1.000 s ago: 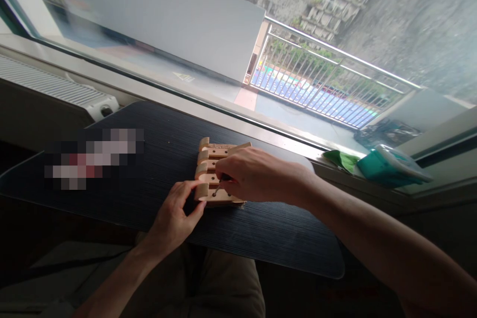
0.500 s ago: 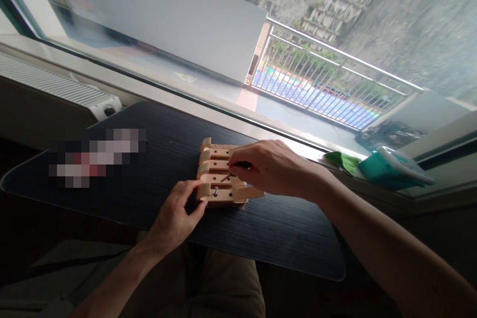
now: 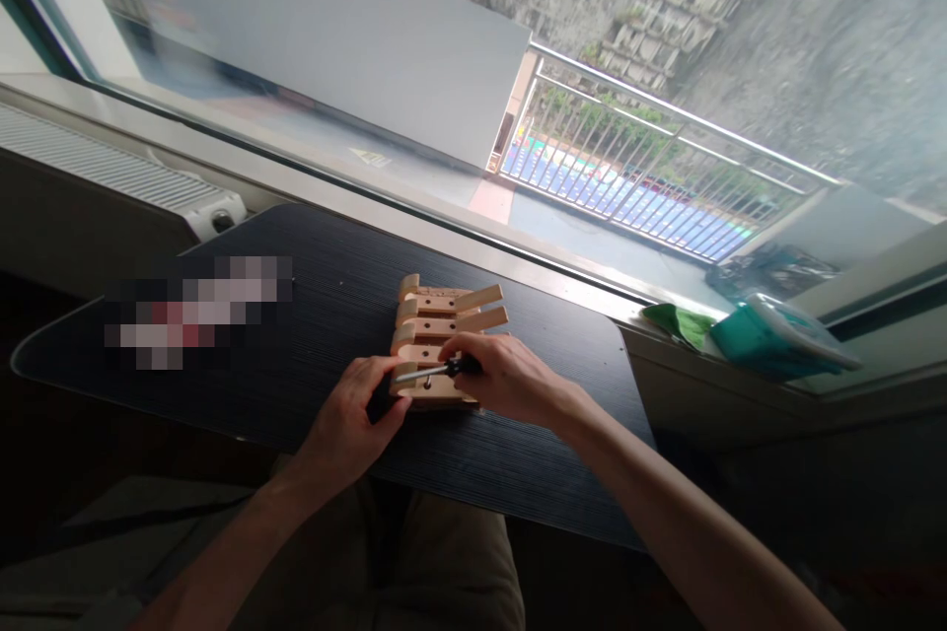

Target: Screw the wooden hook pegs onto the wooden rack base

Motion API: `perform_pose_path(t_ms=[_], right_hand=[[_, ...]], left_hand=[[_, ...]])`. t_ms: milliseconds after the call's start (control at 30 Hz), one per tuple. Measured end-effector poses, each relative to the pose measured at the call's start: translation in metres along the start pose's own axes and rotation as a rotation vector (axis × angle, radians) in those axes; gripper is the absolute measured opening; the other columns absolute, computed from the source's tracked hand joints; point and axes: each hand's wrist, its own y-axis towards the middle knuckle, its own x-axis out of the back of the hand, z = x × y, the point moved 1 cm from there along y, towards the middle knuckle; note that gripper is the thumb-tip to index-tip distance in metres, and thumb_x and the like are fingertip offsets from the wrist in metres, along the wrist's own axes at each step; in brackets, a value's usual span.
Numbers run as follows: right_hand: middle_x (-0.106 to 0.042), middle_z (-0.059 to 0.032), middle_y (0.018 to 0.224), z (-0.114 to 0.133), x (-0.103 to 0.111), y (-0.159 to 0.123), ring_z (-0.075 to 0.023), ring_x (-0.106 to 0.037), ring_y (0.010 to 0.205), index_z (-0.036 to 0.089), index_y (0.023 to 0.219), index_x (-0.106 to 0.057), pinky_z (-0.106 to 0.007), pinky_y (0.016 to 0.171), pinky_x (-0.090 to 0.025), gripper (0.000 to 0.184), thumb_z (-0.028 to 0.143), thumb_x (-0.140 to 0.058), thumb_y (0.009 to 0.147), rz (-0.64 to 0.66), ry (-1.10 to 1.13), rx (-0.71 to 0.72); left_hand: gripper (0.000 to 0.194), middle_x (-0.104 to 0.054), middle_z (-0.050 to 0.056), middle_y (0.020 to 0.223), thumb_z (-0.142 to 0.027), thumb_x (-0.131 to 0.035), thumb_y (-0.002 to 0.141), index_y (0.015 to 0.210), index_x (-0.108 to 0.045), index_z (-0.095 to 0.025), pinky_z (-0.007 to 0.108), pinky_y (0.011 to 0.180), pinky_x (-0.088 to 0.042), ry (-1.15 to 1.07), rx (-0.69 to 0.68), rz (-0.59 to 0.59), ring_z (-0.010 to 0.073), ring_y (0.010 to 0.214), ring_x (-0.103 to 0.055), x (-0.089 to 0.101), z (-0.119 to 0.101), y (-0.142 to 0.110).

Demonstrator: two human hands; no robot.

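Several pale wooden pieces with rounded ends and dark holes sit side by side as one wooden block (image 3: 431,326) on the dark table. My left hand (image 3: 364,406) grips the near left corner of this block between thumb and fingers. In my right hand (image 3: 510,373) is a screwdriver (image 3: 423,374), its black handle partly covered by the fingers. The metal shaft points left and lies nearly level above the nearest piece. A small screw (image 3: 427,383) stands in a hole there, just under the shaft; I cannot tell whether they touch.
The dark table (image 3: 326,315) runs along a window sill (image 3: 355,215). A blurred-out item (image 3: 199,311) lies at its left. Beyond the right end are a green cloth (image 3: 675,323) and a teal container (image 3: 776,345). A white radiator (image 3: 125,158) stands at the left.
My right hand has come down and left, nearer the block's close edge. The screwdriver now lies flatter with its shaft pointing left. My left hand has stayed on the block.
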Motion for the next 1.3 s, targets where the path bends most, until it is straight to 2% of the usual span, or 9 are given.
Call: perform_pose_path(t_ms=[133, 267, 467, 700, 933, 1100, 1200, 1300], right_hand=[[-0.071, -0.0028, 0.104, 0.003, -0.006, 0.012, -0.0189, -0.063, 0.089, 0.03, 0.116, -0.066, -0.027, 0.071, -0.037, 0.041, 0.022, -0.054, 0.078, 0.087, -0.059, 0.033], [-0.071, -0.0008, 0.091, 0.004, -0.008, 0.013, -0.0175, -0.063, 0.081, 0.032, 0.107, -0.07, -0.027, 0.066, -0.036, 0.031, 0.027, -0.053, 0.081, 0.115, -0.108, 0.039], [-0.071, 0.0001, 0.082, 0.001, -0.01, 0.013, -0.0162, -0.061, 0.074, 0.029, 0.097, -0.073, -0.026, 0.063, -0.035, 0.024, 0.028, -0.057, 0.079, 0.088, -0.095, 0.043], [-0.071, -0.0004, 0.081, 0.002, -0.011, 0.012, -0.0141, -0.06, 0.074, 0.025, 0.094, -0.074, -0.024, 0.065, -0.035, 0.022, 0.023, -0.058, 0.08, 0.095, -0.068, 0.058], [-0.072, -0.0015, 0.082, 0.008, -0.009, 0.016, -0.0142, -0.061, 0.073, 0.025, 0.097, -0.074, -0.024, 0.063, -0.034, 0.023, 0.023, -0.059, 0.08, 0.123, -0.083, 0.033], [-0.071, -0.0016, 0.08, 0.009, -0.009, 0.016, -0.0148, -0.061, 0.072, 0.024, 0.095, -0.074, -0.024, 0.062, -0.034, 0.022, 0.023, -0.057, 0.082, 0.136, -0.103, 0.051], [-0.071, -0.0014, 0.081, 0.009, -0.01, 0.016, -0.0148, -0.061, 0.073, 0.024, 0.096, -0.074, -0.024, 0.063, -0.035, 0.022, 0.024, -0.058, 0.081, 0.121, -0.088, 0.037], [-0.072, -0.0015, 0.082, 0.007, -0.012, 0.016, -0.0147, -0.062, 0.074, 0.024, 0.097, -0.075, -0.023, 0.062, -0.035, 0.024, 0.023, -0.059, 0.08, 0.11, -0.054, 0.047]], left_hand=[[0.025, -0.063, 0.005, 0.099, -0.03, -0.054, 0.086, 0.109, -0.055, -0.021, 0.035, 0.087, -0.05, -0.016, -0.001, 0.037, 0.0206, 0.096, -0.059, 0.002, 0.0, 0.0], [0.025, -0.064, 0.005, 0.098, -0.03, -0.054, 0.086, 0.108, -0.056, -0.021, 0.035, 0.086, -0.05, -0.033, 0.019, 0.05, 0.0209, 0.096, -0.059, 0.003, -0.002, 0.001], [0.025, -0.065, 0.005, 0.096, -0.031, -0.056, 0.084, 0.108, -0.056, -0.021, 0.034, 0.084, -0.051, -0.048, 0.022, 0.038, 0.0207, 0.094, -0.06, 0.004, -0.003, 0.002], [0.026, -0.065, 0.004, 0.095, -0.036, -0.057, 0.085, 0.106, -0.057, -0.02, 0.032, 0.083, -0.051, -0.053, 0.031, 0.039, 0.02, 0.092, -0.061, 0.005, -0.004, 0.002], [0.024, -0.066, 0.005, 0.095, -0.031, -0.055, 0.085, 0.106, -0.057, -0.02, 0.033, 0.083, -0.051, -0.041, 0.008, 0.015, 0.0203, 0.092, -0.061, 0.005, -0.006, 0.003], [0.026, -0.066, 0.005, 0.098, -0.033, -0.055, 0.085, 0.108, -0.057, -0.02, 0.035, 0.086, -0.051, -0.048, 0.037, 0.01, 0.0208, 0.094, -0.061, 0.003, -0.006, 0.002], [0.032, -0.064, 0.005, 0.103, -0.037, -0.058, 0.084, 0.112, -0.054, -0.021, 0.035, 0.087, -0.051, -0.064, 0.102, -0.043, 0.0208, 0.097, -0.062, 0.002, -0.005, -0.004], [0.027, -0.062, 0.005, 0.101, -0.033, -0.062, 0.083, 0.106, -0.054, -0.021, 0.036, 0.086, -0.051, -0.019, 0.127, -0.196, 0.0209, 0.095, -0.061, 0.008, -0.008, -0.017]])
